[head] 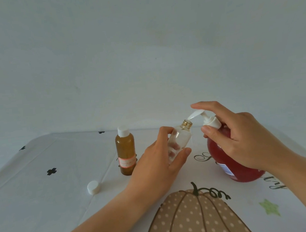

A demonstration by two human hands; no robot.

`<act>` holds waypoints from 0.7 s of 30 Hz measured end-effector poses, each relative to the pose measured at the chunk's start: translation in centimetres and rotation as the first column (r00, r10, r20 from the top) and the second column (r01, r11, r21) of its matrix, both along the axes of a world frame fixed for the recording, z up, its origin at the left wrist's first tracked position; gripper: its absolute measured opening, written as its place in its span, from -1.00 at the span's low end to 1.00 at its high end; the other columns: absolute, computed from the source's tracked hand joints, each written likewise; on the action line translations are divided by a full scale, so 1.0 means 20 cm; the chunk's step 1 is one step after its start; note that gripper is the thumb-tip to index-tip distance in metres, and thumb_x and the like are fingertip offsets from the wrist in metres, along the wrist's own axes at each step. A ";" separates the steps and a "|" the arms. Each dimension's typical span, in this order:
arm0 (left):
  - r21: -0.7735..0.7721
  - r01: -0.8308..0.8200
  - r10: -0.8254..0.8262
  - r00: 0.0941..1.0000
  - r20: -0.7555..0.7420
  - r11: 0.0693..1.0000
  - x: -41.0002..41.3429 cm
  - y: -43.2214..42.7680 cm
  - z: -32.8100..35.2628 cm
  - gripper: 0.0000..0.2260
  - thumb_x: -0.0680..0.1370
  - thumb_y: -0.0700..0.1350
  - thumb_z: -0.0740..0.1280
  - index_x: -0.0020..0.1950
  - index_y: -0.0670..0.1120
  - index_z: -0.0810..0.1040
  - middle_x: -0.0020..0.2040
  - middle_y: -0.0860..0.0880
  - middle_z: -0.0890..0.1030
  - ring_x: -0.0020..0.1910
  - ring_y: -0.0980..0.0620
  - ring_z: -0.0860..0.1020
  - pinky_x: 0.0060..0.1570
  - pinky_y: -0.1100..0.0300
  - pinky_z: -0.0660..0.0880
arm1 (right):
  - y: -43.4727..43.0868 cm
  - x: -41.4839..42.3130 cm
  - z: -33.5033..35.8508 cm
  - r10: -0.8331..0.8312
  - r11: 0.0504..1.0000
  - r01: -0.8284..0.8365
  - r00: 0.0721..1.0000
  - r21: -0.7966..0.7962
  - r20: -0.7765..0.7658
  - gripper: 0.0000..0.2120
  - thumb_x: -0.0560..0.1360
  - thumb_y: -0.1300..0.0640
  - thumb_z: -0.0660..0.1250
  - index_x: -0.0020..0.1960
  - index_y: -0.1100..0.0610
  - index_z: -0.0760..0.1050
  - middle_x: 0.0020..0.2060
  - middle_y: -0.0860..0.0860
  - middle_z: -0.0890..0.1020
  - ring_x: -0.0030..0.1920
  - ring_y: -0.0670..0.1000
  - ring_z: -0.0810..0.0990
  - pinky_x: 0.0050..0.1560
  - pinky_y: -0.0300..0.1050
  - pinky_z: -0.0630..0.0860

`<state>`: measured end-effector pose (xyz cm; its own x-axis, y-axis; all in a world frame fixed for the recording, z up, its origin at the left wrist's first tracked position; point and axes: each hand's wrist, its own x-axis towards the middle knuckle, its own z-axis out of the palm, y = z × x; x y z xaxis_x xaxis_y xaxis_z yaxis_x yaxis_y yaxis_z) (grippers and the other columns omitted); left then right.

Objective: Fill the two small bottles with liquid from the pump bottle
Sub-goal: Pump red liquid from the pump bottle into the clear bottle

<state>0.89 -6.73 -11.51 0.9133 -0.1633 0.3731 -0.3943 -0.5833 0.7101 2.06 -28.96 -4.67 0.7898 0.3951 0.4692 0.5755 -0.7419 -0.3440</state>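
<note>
With the left grip (157,157) curled round the clear small bottle (181,138), keep its mouth under the spout (194,114) while the right grip (241,138), pinching the pump bottle (217,152) top, presses slowly.

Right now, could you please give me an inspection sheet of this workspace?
Surface: table under a white cloth printed with black flowers, a dotted pumpkin and lettering.
Job's things: clear small bottle, uncapped and tilted, its mouth at the pump nozzle, little or nothing inside; brown small bottle upright, white cap on, fill cannot be told; pump bottle of red liquid standing at the right.
Clutter: loose white cap lying on the cloth at the left.
Grippers: left hand grips the clear small bottle; right hand holds the pump, forefinger on top, thumb at the collar.
Cables: nothing seen.
Surroundings: plain pale wall behind.
</note>
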 end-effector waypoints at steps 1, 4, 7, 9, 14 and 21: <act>-0.001 0.000 0.000 1.000 -0.001 1.000 0.00 0.00 0.00 -0.65 0.63 0.34 0.28 0.30 0.39 0.17 0.06 0.34 0.57 -0.02 0.32 0.63 0.02 0.16 0.66 | 0.00 0.00 0.00 0.002 1.000 -0.002 1.000 -0.004 0.000 -0.55 0.65 -0.13 0.22 0.44 -0.53 0.25 -0.28 0.11 0.70 -0.30 0.15 0.65 -0.09 0.20 0.62; -0.005 0.000 0.000 1.000 0.002 1.000 0.00 0.00 0.00 -0.63 0.63 0.33 0.28 0.33 0.36 0.19 0.08 0.32 0.57 -0.02 0.31 0.63 0.01 0.18 0.65 | -0.01 0.01 0.00 0.003 1.000 -0.003 1.000 0.001 -0.001 -0.57 0.65 -0.12 0.22 0.43 -0.52 0.26 -0.29 0.11 0.69 -0.33 0.14 0.62 -0.12 0.18 0.60; -0.014 0.004 -0.004 1.000 0.006 1.000 0.00 0.00 0.00 -0.63 0.63 0.33 0.28 0.35 0.34 0.21 0.10 0.29 0.59 -0.01 0.30 0.63 0.02 0.19 0.65 | 0.00 0.01 -0.01 -0.003 1.000 0.003 1.000 -0.003 0.020 -0.66 0.65 -0.13 0.23 0.37 -0.44 0.32 -0.31 0.09 0.69 -0.37 0.11 0.61 -0.17 0.17 0.60; -0.019 0.011 -0.011 1.000 0.003 1.000 0.00 0.00 0.00 -0.64 0.63 0.33 0.28 0.34 0.35 0.20 0.10 0.29 0.59 -0.01 0.29 0.63 0.03 0.18 0.66 | 0.00 0.01 -0.01 -0.010 1.000 0.010 1.000 -0.004 0.024 -0.70 0.65 -0.13 0.23 0.34 -0.40 0.34 -0.31 0.07 0.69 -0.38 0.08 0.62 -0.19 0.15 0.60; -0.007 0.007 -0.007 1.000 0.008 1.000 -0.01 0.00 0.01 -0.66 0.63 0.35 0.26 0.26 0.43 0.13 0.06 0.34 0.55 -0.02 0.33 0.62 0.00 0.22 0.64 | -0.01 0.01 -0.01 -0.022 1.000 0.022 1.000 0.008 0.018 -0.60 0.65 -0.11 0.23 0.41 -0.47 0.30 -0.30 0.10 0.68 -0.36 0.14 0.59 -0.15 0.18 0.59; -0.003 0.006 -0.006 1.000 0.006 1.000 -0.01 0.00 0.01 -0.64 0.64 0.33 0.27 0.33 0.36 0.18 0.12 0.29 0.58 0.00 0.30 0.63 0.01 0.23 0.65 | -0.01 0.01 -0.01 -0.030 1.000 0.030 0.999 0.006 0.026 -0.68 0.65 -0.12 0.24 0.35 -0.42 0.35 -0.31 0.08 0.69 -0.39 0.09 0.59 -0.17 0.18 0.60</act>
